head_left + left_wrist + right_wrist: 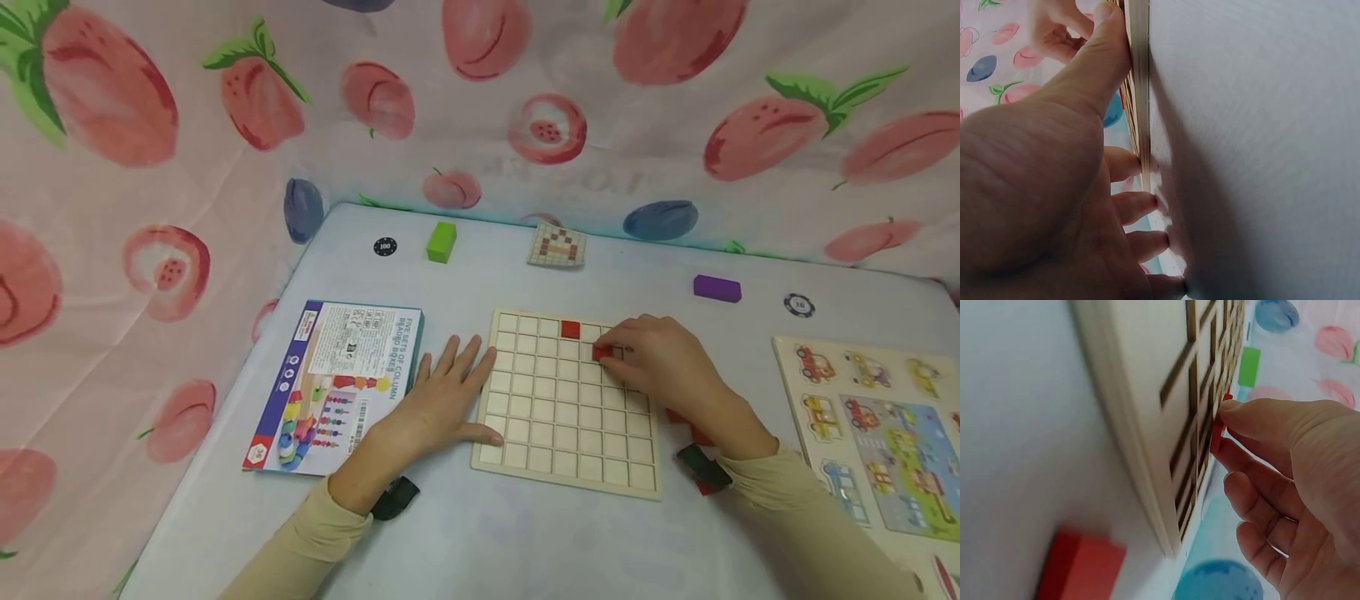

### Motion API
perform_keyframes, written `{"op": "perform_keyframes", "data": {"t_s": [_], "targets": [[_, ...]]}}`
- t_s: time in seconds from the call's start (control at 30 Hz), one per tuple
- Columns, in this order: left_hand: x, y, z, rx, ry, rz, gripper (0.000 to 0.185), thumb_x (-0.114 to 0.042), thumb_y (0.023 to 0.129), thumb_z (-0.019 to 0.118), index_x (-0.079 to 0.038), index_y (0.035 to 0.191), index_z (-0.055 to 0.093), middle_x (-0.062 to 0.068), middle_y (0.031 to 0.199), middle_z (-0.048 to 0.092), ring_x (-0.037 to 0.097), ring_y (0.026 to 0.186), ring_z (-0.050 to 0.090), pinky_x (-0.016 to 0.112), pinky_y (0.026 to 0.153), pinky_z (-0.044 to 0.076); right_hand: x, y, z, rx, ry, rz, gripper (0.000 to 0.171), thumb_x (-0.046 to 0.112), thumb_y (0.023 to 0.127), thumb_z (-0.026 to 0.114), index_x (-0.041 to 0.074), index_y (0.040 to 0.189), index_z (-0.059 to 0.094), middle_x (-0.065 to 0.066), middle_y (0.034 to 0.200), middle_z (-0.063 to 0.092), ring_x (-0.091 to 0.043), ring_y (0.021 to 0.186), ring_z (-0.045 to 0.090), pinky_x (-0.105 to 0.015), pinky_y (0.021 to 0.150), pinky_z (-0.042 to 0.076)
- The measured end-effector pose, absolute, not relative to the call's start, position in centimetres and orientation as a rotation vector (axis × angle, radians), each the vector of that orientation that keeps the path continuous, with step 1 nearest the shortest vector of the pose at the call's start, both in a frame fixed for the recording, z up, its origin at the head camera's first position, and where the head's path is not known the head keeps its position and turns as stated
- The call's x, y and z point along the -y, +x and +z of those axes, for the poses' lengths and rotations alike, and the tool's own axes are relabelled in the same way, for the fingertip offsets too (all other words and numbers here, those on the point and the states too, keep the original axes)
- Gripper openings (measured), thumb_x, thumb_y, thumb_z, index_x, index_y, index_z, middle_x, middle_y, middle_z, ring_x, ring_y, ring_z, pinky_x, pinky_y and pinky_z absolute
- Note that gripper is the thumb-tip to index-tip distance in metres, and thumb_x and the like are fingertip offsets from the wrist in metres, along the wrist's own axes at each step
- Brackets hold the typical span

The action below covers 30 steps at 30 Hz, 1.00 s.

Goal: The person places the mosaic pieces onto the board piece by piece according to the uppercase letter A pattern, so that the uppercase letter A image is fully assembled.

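A wooden grid board (555, 417) lies flat in front of me, divided into square cells. One red square tile (570, 329) sits in a cell of its top row. Between thumb and fingertips my right hand (663, 358) pinches another red tile (1217, 428), tilted at the cells near the board's upper right. My left hand (431, 408) is spread at the board's left edge, its thumb resting on the lower left corner. Some red tiles (702, 435) lie right of the board, partly hidden beneath my right wrist; one red piece (1082, 565) also shows blurred in the right wrist view.
A picture card (557, 246) with a brown-and-orange grid pattern lies behind the board. Left is a beaded-boxes package (352, 375); right, a vehicle puzzle (885, 442). Farther back are a green block (442, 242), a purple block (717, 288), a black chip (386, 247) and another chip (799, 305).
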<state>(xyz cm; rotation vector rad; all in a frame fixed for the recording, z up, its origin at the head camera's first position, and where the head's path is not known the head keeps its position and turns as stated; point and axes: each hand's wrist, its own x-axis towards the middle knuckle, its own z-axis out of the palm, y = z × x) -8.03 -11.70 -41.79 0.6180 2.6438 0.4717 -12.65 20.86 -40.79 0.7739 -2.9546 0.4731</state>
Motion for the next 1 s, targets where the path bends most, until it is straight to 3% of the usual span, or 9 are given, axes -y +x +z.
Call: {"op": "perform_keyframes", "data": {"t_s": [0.2,0.6,0.87,1.0], "targets": [[11.3,-8.0,-41.8,-2.644,0.644,0.451,0.118,-0.063,0.085,0.081,-0.010,0.171,0.021,0.018,0.181,0.010,0.046,0.168,0.004,0.075,0.129,0.015,-20.0,-12.8,-41.2,2.965,0.799,0.463,0.019,0.020,0.090,0.085,0.014,0.108,0.084,-0.005,0.108,0.082,-0.028,0.103,0.074,-0.050,0.093,0.059],[11.3,-7.7,-41.8,-2.641,0.636,0.479,0.119,-0.062,0.084,0.083,-0.009,0.171,0.021,0.017,0.181,0.009,0.047,0.167,0.003,0.076,0.129,0.013,-20.5,-11.9,-41.0,2.975,0.754,0.312,0.017,0.022,0.091,0.084,0.014,0.107,0.085,-0.004,0.109,0.083,-0.029,0.105,0.070,-0.049,0.087,0.057],[11.6,-7.8,-41.7,-2.644,0.638,0.447,0.119,-0.064,0.085,0.080,-0.010,0.172,0.019,0.017,0.181,0.008,0.047,0.167,0.002,0.075,0.129,0.013,-24.7,-9.7,-40.6,3.072,0.632,0.313,0.027,0.028,0.091,0.084,0.016,0.116,0.083,-0.010,0.120,0.080,-0.034,0.116,0.069,-0.059,0.099,0.056],[11.7,-8.1,-41.5,-2.640,0.640,0.440,0.119,-0.064,0.086,0.080,-0.010,0.172,0.018,0.018,0.181,0.007,0.047,0.167,0.001,0.076,0.129,0.013,-27.4,-8.3,-40.8,3.086,0.596,0.331,0.032,0.028,0.089,0.086,0.017,0.118,0.082,-0.011,0.121,0.079,-0.035,0.115,0.068,-0.061,0.098,0.054]]}}
